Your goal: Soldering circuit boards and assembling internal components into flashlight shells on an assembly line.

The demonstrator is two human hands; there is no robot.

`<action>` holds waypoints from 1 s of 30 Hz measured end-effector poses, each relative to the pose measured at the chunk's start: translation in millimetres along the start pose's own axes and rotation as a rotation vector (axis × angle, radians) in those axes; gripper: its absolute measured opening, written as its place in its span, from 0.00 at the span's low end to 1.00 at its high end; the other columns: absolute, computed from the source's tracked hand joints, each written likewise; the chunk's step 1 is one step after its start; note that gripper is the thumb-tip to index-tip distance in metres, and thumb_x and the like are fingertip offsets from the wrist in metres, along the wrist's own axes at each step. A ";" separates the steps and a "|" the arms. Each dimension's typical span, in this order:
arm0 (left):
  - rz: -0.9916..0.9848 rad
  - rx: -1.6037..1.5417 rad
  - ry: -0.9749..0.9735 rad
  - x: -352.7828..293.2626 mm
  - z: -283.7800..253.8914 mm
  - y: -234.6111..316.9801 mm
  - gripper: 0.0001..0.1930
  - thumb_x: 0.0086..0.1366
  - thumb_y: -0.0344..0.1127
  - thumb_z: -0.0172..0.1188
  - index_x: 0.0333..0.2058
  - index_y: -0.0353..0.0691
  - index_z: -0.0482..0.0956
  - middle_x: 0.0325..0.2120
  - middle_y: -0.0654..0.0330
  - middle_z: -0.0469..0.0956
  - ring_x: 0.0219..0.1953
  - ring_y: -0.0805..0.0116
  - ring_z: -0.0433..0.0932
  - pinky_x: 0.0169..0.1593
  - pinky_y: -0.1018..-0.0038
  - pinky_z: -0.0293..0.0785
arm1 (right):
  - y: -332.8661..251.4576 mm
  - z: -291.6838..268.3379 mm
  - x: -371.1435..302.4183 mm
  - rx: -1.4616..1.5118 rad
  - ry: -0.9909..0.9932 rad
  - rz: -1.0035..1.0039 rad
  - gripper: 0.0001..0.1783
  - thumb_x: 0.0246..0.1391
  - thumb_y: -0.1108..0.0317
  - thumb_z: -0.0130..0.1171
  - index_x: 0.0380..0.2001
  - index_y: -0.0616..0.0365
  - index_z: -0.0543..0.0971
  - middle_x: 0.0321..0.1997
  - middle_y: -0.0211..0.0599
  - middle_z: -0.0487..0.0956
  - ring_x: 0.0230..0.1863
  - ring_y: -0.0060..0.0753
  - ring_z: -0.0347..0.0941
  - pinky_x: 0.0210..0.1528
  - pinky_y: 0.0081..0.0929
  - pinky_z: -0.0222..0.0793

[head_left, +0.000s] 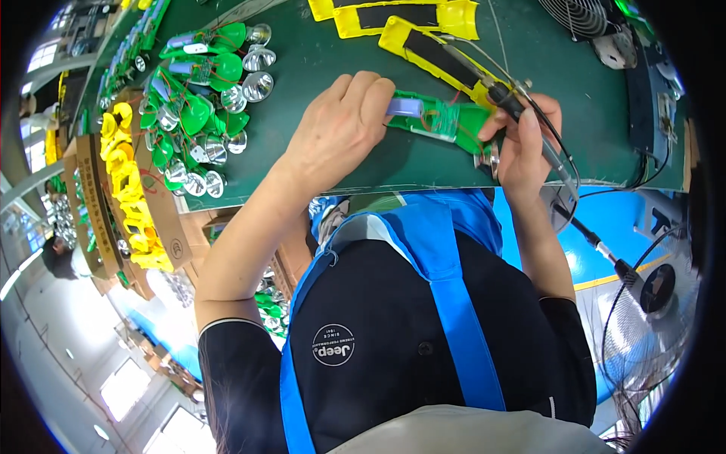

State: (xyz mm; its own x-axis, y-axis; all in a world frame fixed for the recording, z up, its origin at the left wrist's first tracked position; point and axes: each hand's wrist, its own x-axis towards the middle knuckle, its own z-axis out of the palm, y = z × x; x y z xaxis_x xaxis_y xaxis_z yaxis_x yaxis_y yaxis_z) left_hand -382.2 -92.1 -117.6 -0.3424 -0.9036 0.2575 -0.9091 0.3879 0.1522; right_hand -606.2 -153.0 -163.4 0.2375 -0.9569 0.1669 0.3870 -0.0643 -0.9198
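Observation:
My left hand (344,125) is closed on the left end of a green plastic lamp housing (473,122), which lies just above the green bench. Inside the housing sit a pale purple battery cell (405,107), a small circuit board (440,119) and thin red wires. A soldering iron (505,100) with a black grip rests in my closed right hand (529,144). Its metal end points up and left, over a yellow plastic casing (423,47) with a black strip. Beside my right fingers is a silver reflector (488,159) at the housing's right end.
Several green lamp assemblies with silver reflectors (258,86) lie at the left. More yellow casings (367,15) lie at the far edge. A cardboard box (162,204) with yellow parts stands left of the bench. A coiled metal holder (578,15) is at the far right, and a black cable (643,181) hangs right.

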 end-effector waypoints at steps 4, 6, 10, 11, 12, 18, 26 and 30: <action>0.039 -0.025 -0.005 6.3 0.1 -6.9 0.13 0.49 0.29 0.60 0.35 0.38 0.70 0.34 0.59 0.71 0.34 0.64 0.71 0.36 0.71 0.68 | 1.0 -2.8 1.2 0.033 0.014 -0.024 0.10 0.60 0.67 0.43 0.40 0.64 0.64 0.31 0.48 0.74 0.23 0.34 0.72 0.36 0.29 0.70; 0.047 -0.053 0.060 6.1 -6.7 -9.1 0.14 0.49 0.29 0.60 0.36 0.40 0.70 0.33 0.60 0.72 0.34 0.64 0.71 0.36 0.70 0.67 | 1.3 -4.9 2.0 0.072 0.025 -0.026 0.10 0.60 0.68 0.43 0.40 0.63 0.64 0.31 0.48 0.74 0.24 0.34 0.72 0.41 0.32 0.71; -0.041 -0.196 0.072 1.9 -27.6 -2.4 0.14 0.49 0.28 0.62 0.36 0.40 0.72 0.30 0.60 0.73 0.32 0.63 0.72 0.37 0.70 0.67 | -0.1 -10.1 8.9 0.080 0.037 -0.040 0.10 0.60 0.67 0.43 0.40 0.62 0.64 0.29 0.46 0.74 0.23 0.32 0.71 0.56 0.46 0.62; -0.041 -0.197 0.068 0.8 -28.4 -1.1 0.14 0.49 0.28 0.62 0.36 0.40 0.72 0.30 0.60 0.73 0.32 0.63 0.72 0.37 0.70 0.67 | -0.8 -10.6 10.0 0.090 0.042 -0.029 0.09 0.60 0.67 0.42 0.40 0.61 0.65 0.29 0.45 0.74 0.23 0.31 0.70 0.59 0.49 0.59; -0.167 -0.387 0.018 -0.4 -29.0 -0.1 0.13 0.50 0.28 0.62 0.36 0.39 0.72 0.28 0.60 0.73 0.31 0.62 0.72 0.37 0.70 0.67 | -1.5 -9.7 10.4 0.077 0.056 -0.017 0.10 0.60 0.66 0.42 0.40 0.61 0.65 0.28 0.43 0.74 0.23 0.30 0.69 0.58 0.49 0.60; -0.290 -0.578 -0.104 2.8 -24.5 -8.7 0.10 0.51 0.28 0.62 0.34 0.39 0.75 0.26 0.60 0.71 0.33 0.59 0.70 0.37 0.69 0.67 | -0.8 -12.2 11.4 0.106 0.053 -0.013 0.10 0.60 0.66 0.42 0.39 0.61 0.65 0.27 0.41 0.73 0.23 0.28 0.68 0.56 0.48 0.61; -0.299 -0.357 -0.063 4.6 -15.5 -4.0 0.06 0.50 0.30 0.63 0.28 0.43 0.76 0.29 0.61 0.68 0.33 0.61 0.67 0.37 0.67 0.64 | -0.4 -13.9 11.9 0.093 0.055 -0.003 0.10 0.60 0.66 0.41 0.39 0.60 0.66 0.26 0.40 0.73 0.22 0.26 0.66 0.56 0.46 0.62; -0.142 -0.210 0.073 4.2 -8.6 -0.7 0.08 0.47 0.31 0.64 0.27 0.45 0.75 0.26 0.64 0.69 0.33 0.63 0.67 0.36 0.68 0.62 | -0.7 -13.7 12.7 0.096 0.052 -0.006 0.10 0.60 0.65 0.41 0.39 0.60 0.66 0.26 0.41 0.73 0.22 0.26 0.66 0.56 0.45 0.62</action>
State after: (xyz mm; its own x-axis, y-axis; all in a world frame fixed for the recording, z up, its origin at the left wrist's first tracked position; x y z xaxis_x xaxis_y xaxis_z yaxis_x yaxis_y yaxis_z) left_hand -381.0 -94.6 -108.4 -0.1901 -0.9391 0.2862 -0.8749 0.2943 0.3846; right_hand -615.7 -169.0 -165.5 0.1892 -0.9702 0.1514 0.4725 -0.0452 -0.8802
